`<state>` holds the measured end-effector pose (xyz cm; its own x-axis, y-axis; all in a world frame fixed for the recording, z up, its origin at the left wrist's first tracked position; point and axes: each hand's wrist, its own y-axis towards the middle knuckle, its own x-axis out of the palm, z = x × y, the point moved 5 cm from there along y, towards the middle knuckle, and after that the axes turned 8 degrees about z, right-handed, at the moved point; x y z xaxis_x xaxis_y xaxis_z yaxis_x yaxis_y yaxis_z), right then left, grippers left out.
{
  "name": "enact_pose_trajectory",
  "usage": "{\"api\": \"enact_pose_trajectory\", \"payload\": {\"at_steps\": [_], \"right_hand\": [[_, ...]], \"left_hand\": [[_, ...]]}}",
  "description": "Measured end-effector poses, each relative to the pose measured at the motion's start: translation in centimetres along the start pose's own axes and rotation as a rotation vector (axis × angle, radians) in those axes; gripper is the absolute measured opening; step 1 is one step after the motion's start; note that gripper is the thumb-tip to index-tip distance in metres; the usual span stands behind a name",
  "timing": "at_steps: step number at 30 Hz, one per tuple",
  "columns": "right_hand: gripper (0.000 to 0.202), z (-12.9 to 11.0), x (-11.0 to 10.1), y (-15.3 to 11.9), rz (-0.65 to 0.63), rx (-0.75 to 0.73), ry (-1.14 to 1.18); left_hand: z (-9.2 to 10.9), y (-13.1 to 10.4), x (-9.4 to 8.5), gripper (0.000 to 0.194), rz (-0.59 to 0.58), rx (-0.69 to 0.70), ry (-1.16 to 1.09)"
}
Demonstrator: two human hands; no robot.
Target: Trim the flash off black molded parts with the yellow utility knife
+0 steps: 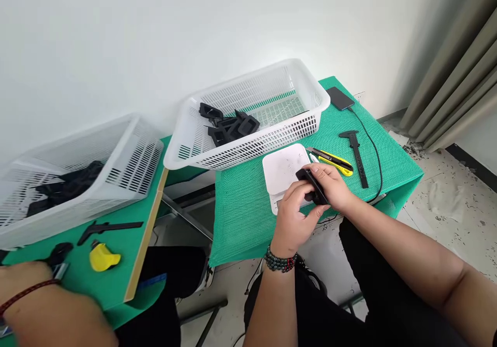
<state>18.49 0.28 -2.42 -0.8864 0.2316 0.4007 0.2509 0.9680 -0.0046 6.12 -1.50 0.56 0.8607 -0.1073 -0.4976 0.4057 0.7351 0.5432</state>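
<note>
Between both my hands is a black plastic part (pixel 318 187), held tilted above the front of a white digital scale (pixel 285 168). My left hand (pixel 297 210), below a beaded bracelet, is closed around its near left side. From the right, my right hand (pixel 328 184) grips its upper edge with the thumb and fingers. Just beyond my right hand lies a yellow utility knife (pixel 336 161), with a white pen-like thing (pixel 313 158) beside it. A black caliper (pixel 356 158) rests farther right on the green cloth.
A white basket (pixel 256 147) with several black parts (pixel 229 124) stands behind the scale. A black flat device (pixel 340 98) trails a cable. Left, on another table, are a second basket (pixel 128 181), a caliper (pixel 108 227), a yellow tool (pixel 103 257) and a co-worker's arm (pixel 46 305).
</note>
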Motion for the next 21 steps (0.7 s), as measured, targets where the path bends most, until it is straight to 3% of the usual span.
{"api": "enact_pose_trajectory", "payload": {"at_steps": [4, 9, 12, 16, 21], "right_hand": [[0.052, -0.2, -0.5, 0.2, 0.080, -0.032, -0.023], [0.052, 0.5, 0.5, -0.6, -0.058, 0.101, 0.033], [0.052, 0.4, 0.9, -0.9, -0.097, 0.077, 0.024], [0.051, -0.1, 0.6, -0.4, -0.025, -0.041, -0.064], [0.050, 0.0, -1.1, 0.7, 0.208, 0.009, 0.094]], "left_hand": [[0.1, -0.6, 0.5, 0.045, -0.027, 0.031, 0.114], [0.2, -0.2, -0.1, 0.027, -0.010, -0.029, 0.034], [0.2, 0.2, -0.4, 0.023, -0.041, -0.067, -0.011], [0.2, 0.3, -0.3, 0.028, -0.028, -0.085, -0.012], [0.2, 0.0, -0.5, 0.034, 0.136, -0.037, -0.046]]}}
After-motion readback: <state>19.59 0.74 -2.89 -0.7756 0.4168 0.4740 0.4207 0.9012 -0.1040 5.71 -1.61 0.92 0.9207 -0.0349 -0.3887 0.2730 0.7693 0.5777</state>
